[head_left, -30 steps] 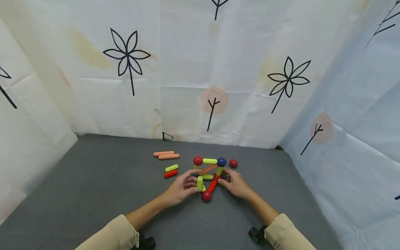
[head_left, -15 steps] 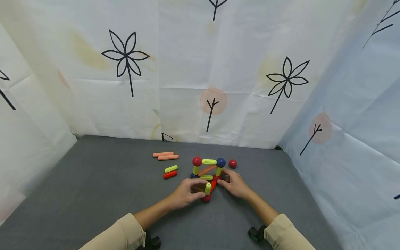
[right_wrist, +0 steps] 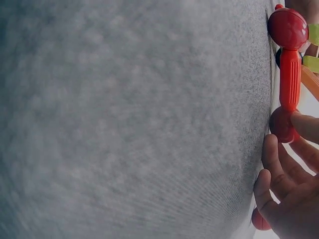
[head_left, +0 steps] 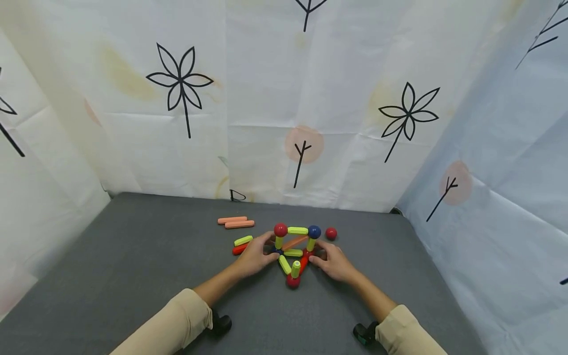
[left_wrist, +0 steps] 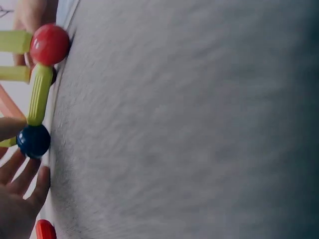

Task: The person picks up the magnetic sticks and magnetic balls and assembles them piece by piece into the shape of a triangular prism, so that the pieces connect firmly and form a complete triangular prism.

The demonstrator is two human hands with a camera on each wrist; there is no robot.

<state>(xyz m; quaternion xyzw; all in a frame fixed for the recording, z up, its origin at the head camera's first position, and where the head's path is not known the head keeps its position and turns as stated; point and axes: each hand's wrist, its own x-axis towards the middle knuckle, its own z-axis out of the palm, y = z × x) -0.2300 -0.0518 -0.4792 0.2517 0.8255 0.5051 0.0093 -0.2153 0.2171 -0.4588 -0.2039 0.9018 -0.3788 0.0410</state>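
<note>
A ball-and-rod building-toy frame stands on the table. My left hand [head_left: 257, 256] pinches its lower left blue ball [left_wrist: 33, 141] between thumb and fingers. At the lower right corner, my right hand [head_left: 334, 261] holds a red ball [right_wrist: 282, 124] the same way. From these two balls a yellow-green rod [head_left: 284, 265] and a red rod [right_wrist: 290, 79] run to the front red ball [head_left: 293, 282], on which a short yellow-green rod [head_left: 296, 268] stands upright. Behind, a red ball [head_left: 280, 230] and a blue ball [head_left: 314, 231] top two uprights. An orange rod [head_left: 295, 241] slants across the back side.
A loose red ball [head_left: 331, 233] lies behind my right hand. Left of the frame are two orange rods [head_left: 239, 224], a yellow-green rod [head_left: 243, 240] and a red rod [head_left: 240, 249], partly covered by my left hand. A patterned white cloth [head_left: 266, 162] hangs behind the grey table [head_left: 146, 256].
My left hand has brought the upright yellow-green rod onto the front red ball, let go of it, and moved back left to the lower blue ball. The right hand has stayed put.
</note>
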